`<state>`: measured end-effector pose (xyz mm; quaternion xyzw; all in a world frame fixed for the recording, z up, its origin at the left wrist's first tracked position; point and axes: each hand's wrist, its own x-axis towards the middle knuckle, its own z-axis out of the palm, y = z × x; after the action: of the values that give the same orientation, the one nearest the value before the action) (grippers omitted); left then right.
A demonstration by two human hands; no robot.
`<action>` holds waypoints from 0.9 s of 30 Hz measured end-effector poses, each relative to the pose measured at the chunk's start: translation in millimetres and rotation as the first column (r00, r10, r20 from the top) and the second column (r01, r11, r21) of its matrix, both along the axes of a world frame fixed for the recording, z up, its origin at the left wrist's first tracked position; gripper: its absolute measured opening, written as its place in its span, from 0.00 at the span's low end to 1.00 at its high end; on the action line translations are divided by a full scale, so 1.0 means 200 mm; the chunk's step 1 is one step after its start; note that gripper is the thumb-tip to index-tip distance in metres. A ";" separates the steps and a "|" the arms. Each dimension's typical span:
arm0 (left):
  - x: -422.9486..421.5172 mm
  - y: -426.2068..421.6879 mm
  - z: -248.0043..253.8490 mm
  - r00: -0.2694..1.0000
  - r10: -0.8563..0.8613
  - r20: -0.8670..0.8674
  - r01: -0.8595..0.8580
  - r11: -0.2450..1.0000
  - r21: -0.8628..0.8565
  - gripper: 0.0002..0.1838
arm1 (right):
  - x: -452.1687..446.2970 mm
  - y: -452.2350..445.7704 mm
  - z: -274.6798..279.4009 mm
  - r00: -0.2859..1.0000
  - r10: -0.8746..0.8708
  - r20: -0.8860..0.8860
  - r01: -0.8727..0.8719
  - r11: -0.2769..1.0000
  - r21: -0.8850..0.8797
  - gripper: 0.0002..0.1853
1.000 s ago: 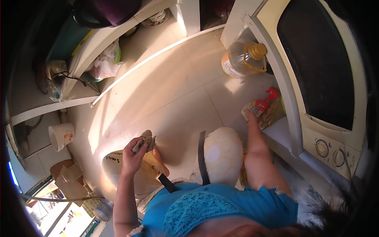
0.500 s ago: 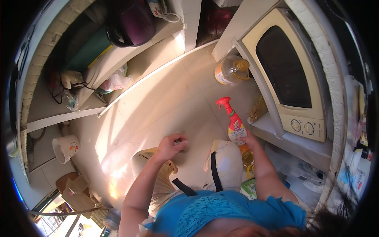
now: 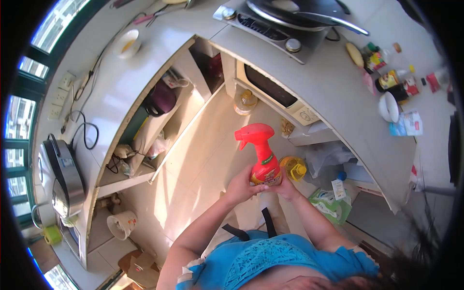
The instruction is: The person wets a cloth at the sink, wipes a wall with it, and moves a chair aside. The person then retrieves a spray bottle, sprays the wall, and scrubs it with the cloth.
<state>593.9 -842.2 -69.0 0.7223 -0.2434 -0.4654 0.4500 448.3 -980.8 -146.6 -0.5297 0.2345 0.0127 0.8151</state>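
Observation:
A red spray bottle (image 3: 263, 157) with a red trigger head stands upright in front of my body, its nozzle pointing left. My left hand (image 3: 243, 186) is wrapped round the bottle's lower left side. On the lower right side, my right hand (image 3: 287, 187) grips the same bottle. No cloth shows in either hand. Just right of the bottle and behind it is a jug of yellow oil (image 3: 293, 167) with a yellow cap.
A counter (image 3: 309, 77) curves round the floor, bearing an induction cooker (image 3: 270, 29), a rice cooker (image 3: 63, 179), a bowl (image 3: 128, 44) and several condiment bottles. Below are a microwave (image 3: 270, 87), another oil jug (image 3: 245, 102), a white bucket (image 3: 122, 225) and a green package (image 3: 333, 205).
The spray bottle has come up from the right side to the front of my body, and both hands now hold it. The cloth seen earlier in my left hand is out of sight. My view has risen.

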 end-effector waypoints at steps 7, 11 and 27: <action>-0.20 0.11 0.37 0.869 -0.492 -0.042 0.489 0.869 -0.074 0.32 | -0.51 0.24 0.72 0.948 -0.181 0.260 0.189 0.982 -0.006 0.37; -0.54 0.03 0.66 0.550 -0.831 0.083 0.831 0.555 0.040 0.29 | -0.83 0.28 1.03 0.797 -0.255 0.547 0.431 0.875 -0.221 0.36; -2.42 -0.13 0.20 -0.066 -0.941 0.332 0.948 0.044 0.314 0.24 | -3.04 1.51 1.07 -0.002 -0.910 0.416 0.993 -0.050 -0.105 0.23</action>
<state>109.8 -869.1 -29.2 0.4310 -0.7751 -0.4574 -0.0658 -160.6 -677.8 67.5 -0.3527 0.4426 -0.6642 0.4884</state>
